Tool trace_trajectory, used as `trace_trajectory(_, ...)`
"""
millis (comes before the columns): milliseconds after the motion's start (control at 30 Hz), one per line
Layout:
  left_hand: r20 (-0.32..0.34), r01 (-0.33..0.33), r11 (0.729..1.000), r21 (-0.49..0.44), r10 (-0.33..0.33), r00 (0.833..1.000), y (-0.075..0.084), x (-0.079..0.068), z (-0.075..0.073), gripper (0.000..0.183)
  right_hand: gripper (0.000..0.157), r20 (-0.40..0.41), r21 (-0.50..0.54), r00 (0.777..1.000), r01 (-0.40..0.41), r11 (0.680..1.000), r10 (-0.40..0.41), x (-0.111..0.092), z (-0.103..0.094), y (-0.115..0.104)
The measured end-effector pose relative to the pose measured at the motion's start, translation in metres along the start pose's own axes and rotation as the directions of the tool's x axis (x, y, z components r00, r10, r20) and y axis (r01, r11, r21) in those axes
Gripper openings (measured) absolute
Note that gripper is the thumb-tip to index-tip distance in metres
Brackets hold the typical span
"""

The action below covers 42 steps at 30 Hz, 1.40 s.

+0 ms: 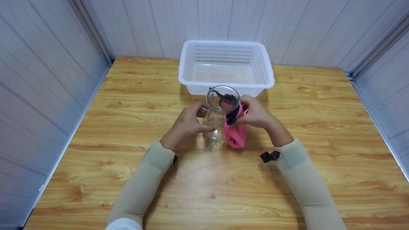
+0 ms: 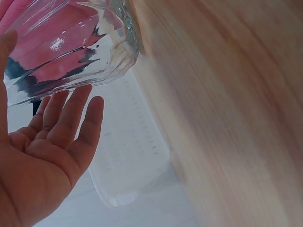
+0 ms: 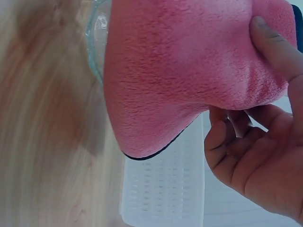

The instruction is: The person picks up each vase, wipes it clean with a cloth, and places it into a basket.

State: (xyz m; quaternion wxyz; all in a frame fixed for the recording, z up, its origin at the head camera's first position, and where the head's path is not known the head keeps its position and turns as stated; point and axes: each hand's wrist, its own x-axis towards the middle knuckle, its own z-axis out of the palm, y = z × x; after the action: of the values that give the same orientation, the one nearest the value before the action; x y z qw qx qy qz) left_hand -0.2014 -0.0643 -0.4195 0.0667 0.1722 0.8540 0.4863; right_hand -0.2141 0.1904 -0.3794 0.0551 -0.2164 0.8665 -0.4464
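Note:
A clear glass vase (image 1: 214,123) with a round open mouth stands upright in front of the basket. My left hand (image 1: 189,119) holds it from the left, thumb at the near side and fingers at the far side; fingertips of that hand (image 2: 52,156) touch the glass in the left wrist view. On the vase's right side, my right hand (image 1: 257,113) grips a pink cloth (image 1: 235,135) with dark edging. Thumb above and fingers below pinch the fluffy cloth (image 3: 175,66) in the right wrist view. Pink and dark cloth shows through the glass.
A white plastic basket (image 1: 226,83) with slotted walls sits behind the vase, near the back wall (image 1: 153,28). Wood-grain table (image 1: 204,191) spreads around both arms. Pale panels rise along the left and right sides.

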Motion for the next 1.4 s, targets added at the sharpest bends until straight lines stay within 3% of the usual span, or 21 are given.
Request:
trace_trajectory(100,0.004,-0.001,1.000,-0.025,0.001,1.000,-0.001,0.000,0.000,0.066,0.049,0.028,-0.002,0.999,0.022,1.000,-0.022,0.001,0.004,0.004)
trace_trajectory(267,0.007,-0.010,0.999,-0.037,0.010,1.000,-0.002,0.001,-0.001,0.065,0.050,0.059,-0.042,0.998,-0.031,0.999,0.034,0.000,0.012,0.014)
trace_trajectory(567,0.004,0.007,0.999,-0.035,-0.007,1.000,-0.001,0.001,-0.003,0.063,0.027,0.055,-0.136,0.995,-0.071,0.988,0.079,-0.002,0.020,0.024)
trace_trajectory(1000,0.017,0.033,0.999,-0.020,-0.033,0.999,0.001,0.002,-0.005,0.062,0.034,0.070,-0.152,0.990,-0.109,0.982,0.120,-0.006,0.019,0.030)
trace_trajectory(1233,0.034,-0.015,1.000,-0.012,0.015,0.999,-0.003,0.000,-0.006,0.061,0.055,0.037,-0.079,0.996,-0.075,0.994,0.078,-0.006,0.015,0.020)
trace_trajectory(1400,0.044,-0.038,0.999,-0.005,0.038,0.998,-0.005,-0.001,-0.006,0.061,0.059,-0.003,-0.051,1.000,0.007,0.999,-0.007,-0.004,0.012,0.011)
